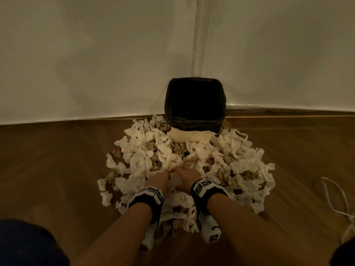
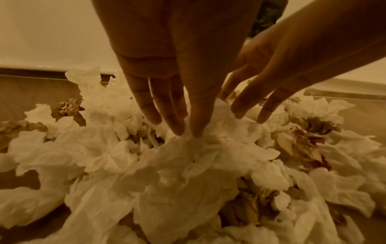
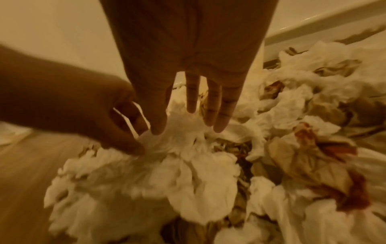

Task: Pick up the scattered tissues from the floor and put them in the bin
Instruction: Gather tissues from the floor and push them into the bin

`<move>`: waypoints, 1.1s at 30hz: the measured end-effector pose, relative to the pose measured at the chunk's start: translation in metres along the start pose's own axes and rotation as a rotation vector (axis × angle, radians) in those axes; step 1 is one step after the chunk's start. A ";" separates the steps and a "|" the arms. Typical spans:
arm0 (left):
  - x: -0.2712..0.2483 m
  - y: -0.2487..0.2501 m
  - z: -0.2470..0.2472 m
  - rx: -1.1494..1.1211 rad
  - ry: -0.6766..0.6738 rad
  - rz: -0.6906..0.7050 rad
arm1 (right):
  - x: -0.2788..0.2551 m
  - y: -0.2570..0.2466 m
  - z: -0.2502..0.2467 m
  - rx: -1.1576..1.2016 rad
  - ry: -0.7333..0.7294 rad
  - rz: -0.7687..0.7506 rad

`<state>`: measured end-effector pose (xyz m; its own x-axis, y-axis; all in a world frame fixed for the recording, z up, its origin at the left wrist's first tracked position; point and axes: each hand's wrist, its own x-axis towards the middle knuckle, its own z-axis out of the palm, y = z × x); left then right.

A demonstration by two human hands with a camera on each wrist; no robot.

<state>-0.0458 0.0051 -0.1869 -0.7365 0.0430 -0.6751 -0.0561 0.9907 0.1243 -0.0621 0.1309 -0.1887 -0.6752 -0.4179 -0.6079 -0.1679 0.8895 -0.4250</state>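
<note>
A big heap of crumpled white tissues point(image 1: 138, 160) lies on the wooden floor in front of a bin point(image 1: 194, 104) lined with a black bag. Both hands reach down into the near middle of the heap, side by side. My left hand point(image 2: 185, 132) pinches a white tissue clump point(image 2: 188, 148) between thumb and fingertips; in the right wrist view the left hand point(image 3: 133, 142) shows curled fingers on that tissue. My right hand point(image 3: 188, 130) has straight, spread fingers resting on the same clump, just right of the left hand point(image 1: 159, 177).
Brown crumpled paper balls point(image 1: 117, 152) and red-stained scraps point(image 3: 353, 198) are mixed through the heap. White walls meet in a corner behind the bin. A white cord point(image 1: 336, 198) lies on the floor at right. A dark-clothed knee point(image 1: 25, 242) fills the lower left.
</note>
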 end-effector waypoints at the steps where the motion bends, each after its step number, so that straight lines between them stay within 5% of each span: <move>1: 0.000 0.000 0.002 0.003 -0.015 -0.001 | 0.000 -0.002 0.004 -0.011 -0.015 -0.003; 8: -0.016 -0.006 -0.006 -0.144 0.151 0.052 | -0.022 -0.009 0.007 0.052 0.026 0.133; 15: -0.027 -0.020 -0.042 -0.324 0.310 0.088 | -0.032 0.015 -0.035 0.357 0.182 0.205; 18: -0.034 -0.019 -0.062 -0.410 0.351 0.122 | -0.035 0.016 -0.055 0.659 0.271 0.205; 28: -0.074 -0.004 -0.129 -1.032 0.556 0.235 | -0.070 -0.022 -0.126 1.435 0.482 -0.078; 33: -0.101 0.002 -0.169 -1.005 0.705 0.294 | -0.098 -0.041 -0.176 1.737 0.589 -0.155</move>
<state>-0.0851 -0.0193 0.0043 -0.9895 -0.1405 -0.0326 -0.0876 0.4063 0.9095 -0.1149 0.1676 0.0066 -0.9261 -0.0162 -0.3770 0.3385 -0.4774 -0.8109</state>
